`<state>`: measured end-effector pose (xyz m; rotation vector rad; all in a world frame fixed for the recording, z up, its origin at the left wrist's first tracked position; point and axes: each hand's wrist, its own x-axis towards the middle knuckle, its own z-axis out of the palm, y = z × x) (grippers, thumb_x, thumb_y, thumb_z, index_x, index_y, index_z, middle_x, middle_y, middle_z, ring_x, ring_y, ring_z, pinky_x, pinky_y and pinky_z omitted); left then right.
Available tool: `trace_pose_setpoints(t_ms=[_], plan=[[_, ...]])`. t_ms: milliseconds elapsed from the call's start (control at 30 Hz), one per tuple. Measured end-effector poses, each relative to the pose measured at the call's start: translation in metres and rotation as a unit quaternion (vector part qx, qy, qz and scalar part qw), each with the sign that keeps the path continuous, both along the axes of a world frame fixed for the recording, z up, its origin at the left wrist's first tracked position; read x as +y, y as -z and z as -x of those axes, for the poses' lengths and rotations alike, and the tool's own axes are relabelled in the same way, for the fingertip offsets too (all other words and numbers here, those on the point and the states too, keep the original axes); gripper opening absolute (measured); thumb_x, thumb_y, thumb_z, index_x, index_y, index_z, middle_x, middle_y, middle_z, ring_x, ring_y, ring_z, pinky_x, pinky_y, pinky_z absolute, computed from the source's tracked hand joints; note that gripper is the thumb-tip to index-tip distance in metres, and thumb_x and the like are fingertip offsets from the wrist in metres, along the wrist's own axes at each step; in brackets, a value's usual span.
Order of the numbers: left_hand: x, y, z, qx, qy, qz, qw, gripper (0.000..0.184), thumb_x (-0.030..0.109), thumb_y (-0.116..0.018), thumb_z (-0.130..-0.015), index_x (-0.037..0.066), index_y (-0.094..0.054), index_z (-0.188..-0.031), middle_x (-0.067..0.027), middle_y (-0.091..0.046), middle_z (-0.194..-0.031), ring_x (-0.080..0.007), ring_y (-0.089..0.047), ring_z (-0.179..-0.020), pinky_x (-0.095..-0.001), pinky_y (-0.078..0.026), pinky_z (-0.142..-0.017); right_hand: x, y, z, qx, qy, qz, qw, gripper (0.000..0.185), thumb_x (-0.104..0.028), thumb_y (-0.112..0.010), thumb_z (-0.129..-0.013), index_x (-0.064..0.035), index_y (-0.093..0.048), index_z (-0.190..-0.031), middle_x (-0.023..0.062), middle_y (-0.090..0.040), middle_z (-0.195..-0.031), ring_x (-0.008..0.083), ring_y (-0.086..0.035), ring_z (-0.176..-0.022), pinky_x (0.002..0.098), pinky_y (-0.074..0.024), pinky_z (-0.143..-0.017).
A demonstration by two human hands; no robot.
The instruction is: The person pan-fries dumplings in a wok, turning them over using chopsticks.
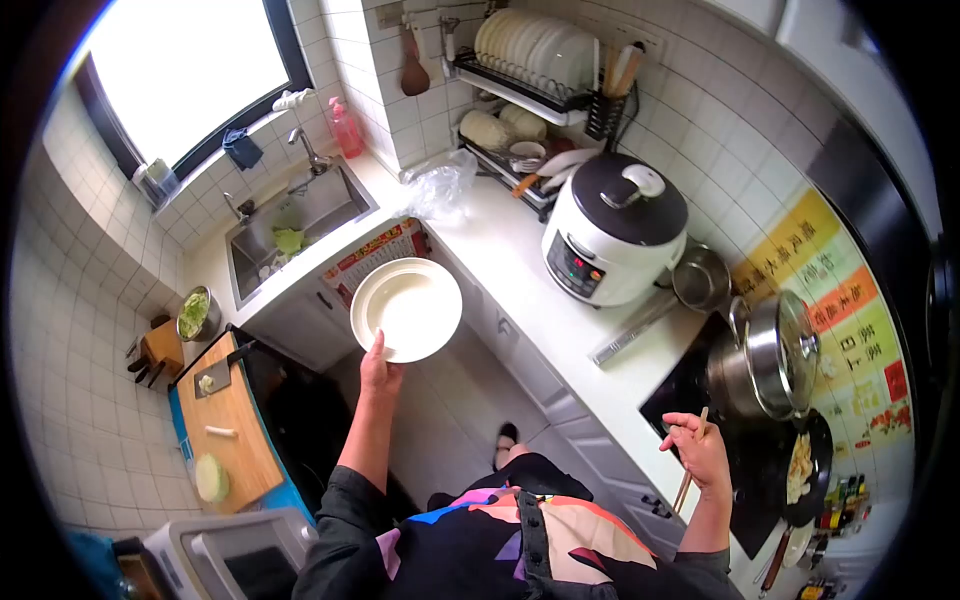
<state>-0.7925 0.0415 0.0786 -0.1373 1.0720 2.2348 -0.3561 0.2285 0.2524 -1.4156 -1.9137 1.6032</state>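
My left hand (378, 372) grips the near rim of a deep white plate (412, 308), fingers mostly hidden beneath it. Nothing lies in the plate, which is held over the floor between the two counters. At the right, my right hand (700, 452) is closed around a pair of wooden chopsticks (684, 490) that point downward. Close to that hand, a black frying pan (822, 450) on the dark cooktop (752, 515) contains pale yellow food (799, 468) resembling scrambled egg. Behind the pan stands a steel pot (742, 372) with a glass lid.
A white cooker (600, 240), a steel saucepan (700, 278) and a plastic bag (440, 188) occupy the right counter. Leafy scraps lie in the sink (345, 205). On the left, a cutting board (250, 455) carries cabbage and a cleaver; a bowl of greens (198, 314) stands behind.
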Motion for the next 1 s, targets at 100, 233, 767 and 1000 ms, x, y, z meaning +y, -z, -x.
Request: trace_pose_setpoints(t_ms=[100,233,767,1000], plan=[[0.012,-0.015,0.054,0.01,-0.025,-0.027,0.999,0.039,0.025,-0.041,-0.084,0.004,-0.033,-0.116,-0.0085,-0.046,-0.11,-0.0202,-0.048,-0.098,-0.0333,-0.042,-0.08,0.025,0.002,0.061,0.05,-0.045,0.003,0.998,0.027,-0.015,-0.053,-0.073,0.0014,-0.055,-0.094,0.0039,-0.058,-0.062,0.0046,-0.042,-0.052,0.0198,-0.0337,-0.051],[0.022,-0.023,0.126,-0.012,-0.104,-0.009,0.994,0.04,0.026,-0.04,-0.084,0.003,-0.033,-0.116,-0.009,-0.046,-0.11,-0.0213,-0.048,-0.098,-0.0351,-0.042,-0.081,0.06,0.008,0.149,0.1,-0.095,0.017,0.99,0.027,-0.011,-0.051,-0.075,0.0039,-0.051,-0.097,0.0062,-0.055,-0.06,0.0007,-0.032,-0.038,0.0152,-0.0238,-0.038],[0.006,0.089,0.512,-0.055,-0.152,0.124,0.979,0.047,0.029,-0.043,-0.083,-0.003,-0.029,-0.115,-0.0178,-0.04,-0.112,-0.0313,-0.047,-0.097,-0.0476,-0.042,-0.078,0.083,-0.002,0.416,0.036,-0.07,0.007,0.997,0.028,-0.011,-0.051,-0.074,0.0038,-0.05,-0.098,0.0049,-0.056,-0.063,0.004,-0.041,-0.049,0.0161,-0.0306,-0.047],[0.044,0.167,0.616,-0.136,-0.1,0.213,0.963,0.047,0.032,-0.043,-0.082,-0.002,-0.033,-0.112,-0.0176,-0.045,-0.107,-0.0316,-0.052,-0.089,-0.046,-0.048,-0.069,0.061,-0.016,0.536,-0.028,-0.022,0.016,0.999,0.029,-0.009,-0.05,-0.074,0.0056,-0.048,-0.098,0.0058,-0.056,-0.063,0.0062,-0.046,-0.055,0.0179,-0.0334,-0.051]])
